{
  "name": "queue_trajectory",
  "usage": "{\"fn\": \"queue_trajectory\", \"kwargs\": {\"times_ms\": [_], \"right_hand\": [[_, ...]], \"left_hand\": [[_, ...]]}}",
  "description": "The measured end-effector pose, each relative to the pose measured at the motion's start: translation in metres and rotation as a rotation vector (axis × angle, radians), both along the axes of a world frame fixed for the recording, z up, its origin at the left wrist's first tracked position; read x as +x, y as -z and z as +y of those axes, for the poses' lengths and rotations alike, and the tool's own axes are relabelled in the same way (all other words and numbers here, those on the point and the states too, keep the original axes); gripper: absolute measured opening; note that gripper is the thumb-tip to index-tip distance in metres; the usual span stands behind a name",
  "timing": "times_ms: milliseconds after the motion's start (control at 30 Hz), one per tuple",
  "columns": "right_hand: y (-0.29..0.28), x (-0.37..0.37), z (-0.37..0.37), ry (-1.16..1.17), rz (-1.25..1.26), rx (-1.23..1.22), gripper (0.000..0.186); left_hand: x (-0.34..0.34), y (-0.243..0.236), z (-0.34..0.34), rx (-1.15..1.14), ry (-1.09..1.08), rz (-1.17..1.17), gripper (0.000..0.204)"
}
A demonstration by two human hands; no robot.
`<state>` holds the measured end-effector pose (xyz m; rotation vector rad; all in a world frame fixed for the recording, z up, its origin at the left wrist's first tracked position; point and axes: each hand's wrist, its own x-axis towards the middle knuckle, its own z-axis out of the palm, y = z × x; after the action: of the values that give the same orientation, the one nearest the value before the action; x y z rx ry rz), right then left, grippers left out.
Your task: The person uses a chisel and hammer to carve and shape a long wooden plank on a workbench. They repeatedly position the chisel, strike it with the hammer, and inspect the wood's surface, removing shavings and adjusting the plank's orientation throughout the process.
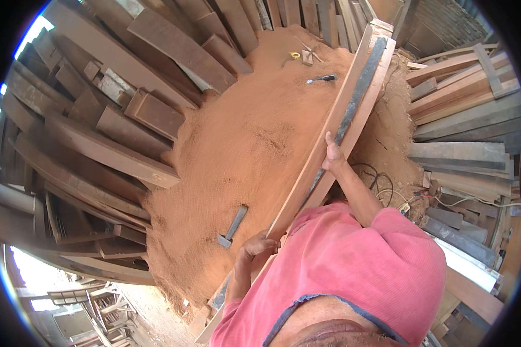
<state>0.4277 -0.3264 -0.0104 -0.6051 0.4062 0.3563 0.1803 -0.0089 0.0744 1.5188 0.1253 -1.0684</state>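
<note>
A long pale wooden beam [347,98] with a dark strip along its face runs diagonally up from beside my body to the top right. My right hand [334,155] grips it partway along, thumb along the near side. Lower down, my left hand [259,247] has its fingers curled round the beam's left edge. A hammer [233,225] lies on the sawdust-covered floor [243,133] to the left of the beam. A smaller dark metal tool [321,78] lies farther up on the sawdust.
Stacked boards [145,115] line the left and top; more planks [463,156] are piled at the right. A yellow object [295,55] and small sticks lie near the top. Cables [388,188] lie beside my right arm. Scrap wood [110,315] lies at the lower left.
</note>
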Motion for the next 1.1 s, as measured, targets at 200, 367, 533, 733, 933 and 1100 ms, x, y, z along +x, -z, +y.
{"fn": "queue_trajectory", "kwargs": {"times_ms": [200,367,533,733,933,1100], "right_hand": [[-0.032,0.026,0.012,-0.194,-0.247,0.258,0.067],[-0.128,0.035,0.004,-0.136,-0.213,0.062,0.055],[-0.094,0.049,0.035,0.026,0.068,0.008,0.044],[-0.127,0.025,0.057,-0.032,0.096,0.171,0.040],[-0.171,0.067,0.058,-0.151,-0.254,0.403,0.038],[-0.183,0.111,0.052,-0.514,-0.750,0.756,0.042]], "left_hand": [[-0.036,0.009,-0.005,0.247,-0.323,-0.413,0.049],[-0.002,-0.031,-0.026,1.016,-0.345,-0.711,0.049],[-0.013,-0.029,-0.028,1.211,-0.507,-1.015,0.043],[-0.021,-0.050,-0.011,1.387,-0.585,-1.160,0.029],[0.008,-0.077,-0.030,1.440,-0.695,-1.233,0.023],[0.014,-0.088,-0.044,1.313,-0.837,-1.078,0.019]]}}
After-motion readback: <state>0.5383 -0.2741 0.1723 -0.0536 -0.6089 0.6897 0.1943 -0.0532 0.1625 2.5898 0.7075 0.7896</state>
